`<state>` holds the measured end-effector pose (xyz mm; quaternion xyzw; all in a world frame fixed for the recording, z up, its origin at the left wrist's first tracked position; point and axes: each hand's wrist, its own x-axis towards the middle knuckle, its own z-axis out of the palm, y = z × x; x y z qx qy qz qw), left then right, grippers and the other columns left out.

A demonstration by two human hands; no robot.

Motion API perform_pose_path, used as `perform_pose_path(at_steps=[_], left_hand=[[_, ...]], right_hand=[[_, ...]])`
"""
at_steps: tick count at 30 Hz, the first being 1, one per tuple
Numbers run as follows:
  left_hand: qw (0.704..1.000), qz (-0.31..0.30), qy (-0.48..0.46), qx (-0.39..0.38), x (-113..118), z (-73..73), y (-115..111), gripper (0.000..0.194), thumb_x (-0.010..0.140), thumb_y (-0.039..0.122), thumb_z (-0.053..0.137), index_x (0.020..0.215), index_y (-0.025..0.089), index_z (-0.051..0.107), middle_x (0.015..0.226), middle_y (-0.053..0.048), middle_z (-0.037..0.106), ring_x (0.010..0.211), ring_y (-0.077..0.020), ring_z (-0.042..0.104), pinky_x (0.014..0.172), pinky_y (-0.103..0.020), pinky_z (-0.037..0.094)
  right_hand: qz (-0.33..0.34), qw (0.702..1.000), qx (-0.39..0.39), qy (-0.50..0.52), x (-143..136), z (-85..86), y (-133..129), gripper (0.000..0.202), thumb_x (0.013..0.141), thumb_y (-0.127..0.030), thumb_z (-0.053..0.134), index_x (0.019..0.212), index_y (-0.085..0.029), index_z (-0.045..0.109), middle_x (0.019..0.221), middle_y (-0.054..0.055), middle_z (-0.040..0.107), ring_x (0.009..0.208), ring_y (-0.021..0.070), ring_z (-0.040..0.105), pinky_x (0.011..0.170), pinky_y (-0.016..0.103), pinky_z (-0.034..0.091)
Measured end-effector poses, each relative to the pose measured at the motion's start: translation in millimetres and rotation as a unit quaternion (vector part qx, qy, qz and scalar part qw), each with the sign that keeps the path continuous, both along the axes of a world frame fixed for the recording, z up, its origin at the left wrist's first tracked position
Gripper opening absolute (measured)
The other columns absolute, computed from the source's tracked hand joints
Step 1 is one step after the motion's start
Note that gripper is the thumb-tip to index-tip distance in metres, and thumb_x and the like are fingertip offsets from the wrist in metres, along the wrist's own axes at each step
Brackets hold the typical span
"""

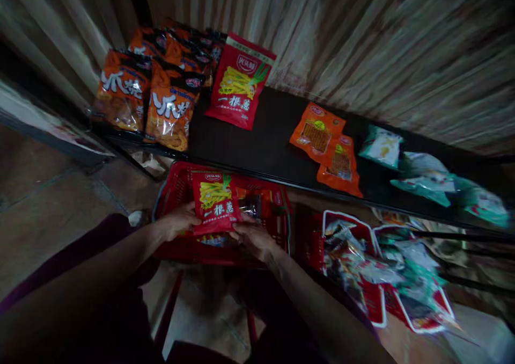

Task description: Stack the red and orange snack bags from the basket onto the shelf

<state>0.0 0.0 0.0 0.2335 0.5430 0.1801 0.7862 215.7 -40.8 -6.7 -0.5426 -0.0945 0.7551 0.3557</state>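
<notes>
A red snack bag (216,203) with yellow sticks and a green onion printed on it is held between both hands, over a red plastic basket (177,179). My left hand (179,220) grips its left edge. At the lower right corner, my right hand (252,235) has its fingers closed on the same bag. Beneath and beside it in the basket lie other packets, among them an orange one (265,200); the held bag partly hides them. A matching red bag (242,82) leans upright on the dark shelf (249,149) just beyond the basket.
Orange snack bags (171,109) stand in rows at the shelf's left end. Two flat orange packets (317,130) and several green-white bags (382,146) lie to the right. Below right are red and white boxes (374,299) full of packets. A pleated curtain (341,42) hangs behind.
</notes>
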Motion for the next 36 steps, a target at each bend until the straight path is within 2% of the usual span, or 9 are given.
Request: perform_pose_path(at_steps=[7, 11, 14, 18, 23, 28, 32, 36], left_hand=[[0.999, 0.013, -0.041, -0.002, 2, -2.4, 5, 0.054, 0.049, 0.004, 0.067, 0.101, 0.016, 0.060, 0.087, -0.004, 0.070, 0.073, -0.0161, 0.064, 0.062, -0.024, 0.048], [1.000, -0.007, -0.023, -0.010, 3, -0.9, 6, 0.047, 0.056, 0.013, 0.070, 0.102, 0.016, 0.061, 0.090, -0.005, 0.070, 0.073, -0.0168, 0.065, 0.062, -0.026, 0.049], [0.999, -0.014, -0.038, -0.019, 4, 0.3, 6, 0.047, 0.060, 0.020, 0.072, 0.105, 0.016, 0.060, 0.094, -0.007, 0.070, 0.078, -0.0188, 0.065, 0.069, -0.031, 0.051], [0.998, -0.004, -0.059, -0.019, 6, -0.5, 5, 0.057, 0.052, 0.013, 0.076, 0.106, 0.015, 0.059, 0.094, -0.008, 0.070, 0.086, -0.0216, 0.066, 0.079, -0.034, 0.049], [0.998, 0.000, -0.053, -0.016, 11, -2.3, 4, 0.053, 0.050, 0.005, 0.072, 0.100, 0.014, 0.058, 0.090, -0.006, 0.071, 0.083, -0.0196, 0.066, 0.082, -0.033, 0.048], [0.998, -0.029, -0.061, -0.005, 15, 1.6, 3, 0.052, 0.052, 0.003, 0.069, 0.101, 0.016, 0.058, 0.088, -0.004, 0.070, 0.081, -0.0179, 0.065, 0.078, -0.030, 0.047], [0.995, -0.066, -0.069, 0.015, 16, 3.5, 2, 0.056, 0.050, 0.006, 0.071, 0.103, 0.017, 0.057, 0.088, -0.004, 0.069, 0.084, -0.0192, 0.065, 0.081, -0.032, 0.047], [0.992, -0.102, -0.063, 0.025, 16, 0.7, 2, 0.059, 0.050, 0.012, 0.073, 0.107, 0.016, 0.057, 0.088, -0.004, 0.069, 0.086, -0.0205, 0.064, 0.082, -0.034, 0.047]], right_hand=[[-0.051, 0.997, -0.048, -0.016, 3, -1.1, 2, 0.037, 0.055, -0.017, 0.082, 0.088, -0.023, 0.065, 0.081, -0.003, 0.072, 0.073, 0.0129, 0.067, 0.071, 0.030, 0.052], [-0.041, 0.998, -0.033, -0.029, 5, -1.4, 1, 0.035, 0.054, -0.016, 0.082, 0.085, -0.021, 0.066, 0.081, -0.002, 0.072, 0.073, 0.0128, 0.066, 0.071, 0.028, 0.052], [-0.036, 0.999, -0.019, -0.033, 6, -0.6, 0, 0.035, 0.053, -0.018, 0.083, 0.084, -0.020, 0.067, 0.081, -0.001, 0.072, 0.074, 0.0129, 0.066, 0.071, 0.027, 0.052], [-0.030, 0.999, -0.026, -0.035, 6, 0.4, -2, 0.036, 0.051, -0.016, 0.084, 0.083, -0.019, 0.067, 0.083, 0.000, 0.072, 0.077, 0.0130, 0.066, 0.072, 0.026, 0.053], [-0.048, 0.996, -0.049, -0.049, 9, -0.9, -5, 0.034, 0.054, -0.014, 0.081, 0.084, -0.019, 0.067, 0.083, 0.000, 0.073, 0.077, 0.0138, 0.067, 0.069, 0.027, 0.054], [-0.054, 0.997, -0.039, -0.025, 13, -0.5, -6, 0.026, 0.060, -0.022, 0.079, 0.083, -0.019, 0.067, 0.082, 0.001, 0.073, 0.073, 0.0156, 0.068, 0.067, 0.028, 0.054], [-0.057, 0.998, -0.021, 0.009, 14, -1.1, -7, 0.029, 0.060, -0.025, 0.079, 0.085, -0.018, 0.068, 0.082, 0.003, 0.074, 0.072, 0.0192, 0.069, 0.070, 0.034, 0.056], [-0.062, 0.998, -0.026, -0.009, 15, -3.1, -8, 0.031, 0.058, -0.025, 0.081, 0.085, -0.017, 0.068, 0.078, 0.004, 0.074, 0.070, 0.0206, 0.069, 0.069, 0.036, 0.056]])
